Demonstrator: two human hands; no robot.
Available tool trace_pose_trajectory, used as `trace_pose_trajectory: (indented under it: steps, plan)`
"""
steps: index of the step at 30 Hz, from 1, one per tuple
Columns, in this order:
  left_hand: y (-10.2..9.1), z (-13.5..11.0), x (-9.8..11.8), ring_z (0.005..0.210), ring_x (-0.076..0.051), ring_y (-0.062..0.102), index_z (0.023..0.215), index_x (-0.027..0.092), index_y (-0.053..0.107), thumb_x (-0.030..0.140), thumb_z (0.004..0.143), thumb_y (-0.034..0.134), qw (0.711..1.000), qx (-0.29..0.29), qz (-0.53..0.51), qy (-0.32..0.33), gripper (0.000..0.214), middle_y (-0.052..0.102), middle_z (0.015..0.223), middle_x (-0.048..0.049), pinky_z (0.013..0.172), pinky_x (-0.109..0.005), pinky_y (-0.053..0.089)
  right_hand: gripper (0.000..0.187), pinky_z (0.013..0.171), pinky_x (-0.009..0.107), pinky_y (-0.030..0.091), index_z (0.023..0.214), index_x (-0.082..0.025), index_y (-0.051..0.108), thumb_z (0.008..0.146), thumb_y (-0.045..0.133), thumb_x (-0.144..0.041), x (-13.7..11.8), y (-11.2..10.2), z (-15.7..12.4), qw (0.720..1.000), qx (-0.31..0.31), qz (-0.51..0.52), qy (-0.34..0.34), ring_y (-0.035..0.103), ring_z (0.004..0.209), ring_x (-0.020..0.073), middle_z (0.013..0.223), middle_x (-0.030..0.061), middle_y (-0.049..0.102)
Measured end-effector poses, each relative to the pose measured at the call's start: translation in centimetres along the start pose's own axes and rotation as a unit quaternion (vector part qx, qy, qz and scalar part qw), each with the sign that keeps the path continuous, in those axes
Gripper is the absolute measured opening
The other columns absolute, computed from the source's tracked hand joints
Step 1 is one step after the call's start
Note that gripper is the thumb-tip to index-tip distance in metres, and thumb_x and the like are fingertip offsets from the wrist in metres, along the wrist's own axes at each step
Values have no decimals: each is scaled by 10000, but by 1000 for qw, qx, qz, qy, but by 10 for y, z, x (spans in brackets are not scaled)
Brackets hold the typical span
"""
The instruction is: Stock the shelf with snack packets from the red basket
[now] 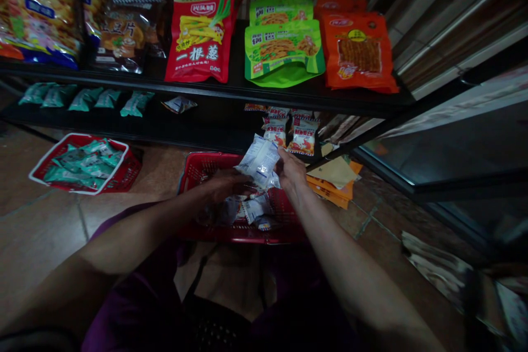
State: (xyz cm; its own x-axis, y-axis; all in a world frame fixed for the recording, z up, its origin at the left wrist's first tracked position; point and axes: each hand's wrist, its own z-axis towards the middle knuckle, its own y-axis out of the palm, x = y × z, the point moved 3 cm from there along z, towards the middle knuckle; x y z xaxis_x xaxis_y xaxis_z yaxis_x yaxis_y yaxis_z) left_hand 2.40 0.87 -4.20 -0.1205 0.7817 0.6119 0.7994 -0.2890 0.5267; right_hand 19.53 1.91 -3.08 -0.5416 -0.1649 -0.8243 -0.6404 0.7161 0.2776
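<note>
My right hand point(291, 171) pinches a clutch of white packets point(260, 160), thumb and fingers closed on their right edge, holding them tilted above the far rim of a red basket point(198, 168). The right forearm runs up from the lower right, wrist bent inward. My left hand point(226, 184) reaches in from the lower left, knuckles up, fingertips at the packets' lower left corner. It is too dark there to tell whether it grips them or only touches.

Loose packets point(256, 210) lie in the basket's right half, under both hands. The basket sits on the floor point(41, 220) against the front edge of the lower shelf point(198, 126). Red-and-white sachets point(303, 137) stand on that shelf just beyond my right hand, and teal packs point(84, 98) line its left end. Yellow and orange papers point(336, 176) lie on the floor beside the basket's right edge.

A second basket point(38, 168), filled with teal packs, sits well to the left. On the top shelf point(231, 88) stand a red bag point(201, 33), green bags point(282, 47) and an orange bag point(358, 52).
</note>
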Motion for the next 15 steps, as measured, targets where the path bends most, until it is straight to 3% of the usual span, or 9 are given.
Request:
trace_pose_trajectory:
  steps: [3, 7, 11, 15]
  plan:
    - [4, 0, 3, 654, -168, 663, 808, 57, 616, 36, 797, 533, 1000, 17, 0, 5, 87, 686, 728, -116, 670, -274, 512, 228, 342, 167, 381, 639, -149, 576, 632, 781, -249, -2, -1, 4, 1000, 1, -2, 6, 492, 378, 71, 462, -54, 567]
    - [8, -3, 6, 714, -173, 661, 907, 73, 615, 13, 776, 547, 999, -3, -30, 12, 159, 690, 812, -107, 714, -298, 522, 246, 283, 174, 266, 592, -158, 537, 670, 752, -250, -4, -3, 9, 1000, -3, -18, 23, 386, 315, 60, 399, -67, 496]
    - [8, -3, 5, 784, -164, 641, 917, 96, 619, -24, 763, 545, 996, 2, -84, 35, 209, 683, 877, -83, 792, -309, 509, 173, 393, 177, 410, 672, -173, 577, 693, 731, -249, -4, -1, 9, 999, -19, -9, 33, 526, 459, 83, 541, -43, 604]
    - [7, -3, 8, 755, -145, 640, 880, 109, 613, -33, 742, 550, 987, 23, -144, 75, 208, 674, 839, -52, 771, -293, 517, 243, 592, 236, 516, 770, -200, 632, 671, 746, -390, 3, 5, 1, 988, -122, -50, 78, 587, 615, 104, 696, -26, 666]
